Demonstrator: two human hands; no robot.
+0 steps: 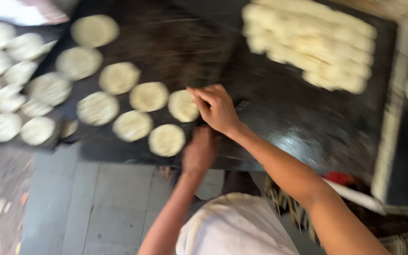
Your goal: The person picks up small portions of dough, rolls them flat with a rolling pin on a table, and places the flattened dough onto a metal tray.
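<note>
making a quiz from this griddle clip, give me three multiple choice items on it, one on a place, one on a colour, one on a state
1. Where does the stack of pale dough pieces lie on the griddle?
A. upper right
B. lower left
C. dead centre

2. What colour is the griddle?
A. white
B. black
C. red

3. What is the right hand doing?
A. resting on the floor
B. gripping a knife
C. touching a dough disc with its fingertips

Answers:
1. A, the stack fills the griddle's upper right part.
2. B, the surface is dark and glossy between the pale discs.
3. C, the fingers meet the edge of the disc nearest them, with no tool in view; the left hand is below it at the griddle's near edge.
</note>
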